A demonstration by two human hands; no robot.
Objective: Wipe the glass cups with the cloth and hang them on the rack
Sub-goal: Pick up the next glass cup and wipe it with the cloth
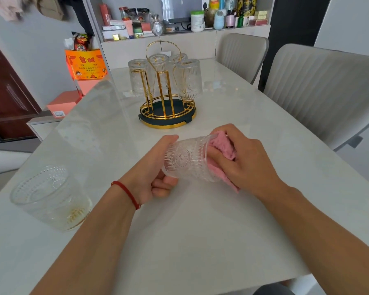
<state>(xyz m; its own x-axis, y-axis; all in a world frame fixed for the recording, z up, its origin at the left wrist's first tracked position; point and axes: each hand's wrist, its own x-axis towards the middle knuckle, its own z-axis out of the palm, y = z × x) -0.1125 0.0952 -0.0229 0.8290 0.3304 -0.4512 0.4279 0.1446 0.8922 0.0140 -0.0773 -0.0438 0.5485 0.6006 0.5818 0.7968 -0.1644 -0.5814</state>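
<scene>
Glass cup (188,159), embossed, clear: held on its side above the table's near middle, base to the left, mouth to the right. Its base end is gripped by the left hand (156,177), thumb over the top and fingers curled beneath. A red cord (127,193) is worn on that wrist.

Cloth (222,150), pink: bunched at the cup's mouth and partly pushed inside, with a corner hanging below the rim. It is clutched by the right hand (241,160), fingers curled around it.

Second glass cup (51,198): stood upright near the table's left edge, well apart from both hands, untouched.

Rack (167,101), gold wire with a loop handle on a dark round tray: placed further back at the table's middle. Four cups (189,78) are hung upside down on its prongs.

Table (200,231), pale and glossy: all the above are borne by it.

Two grey padded chairs (320,81): set along the right side.

Orange box (85,63) and cluttered shelf (179,18): seen beyond the far end.
</scene>
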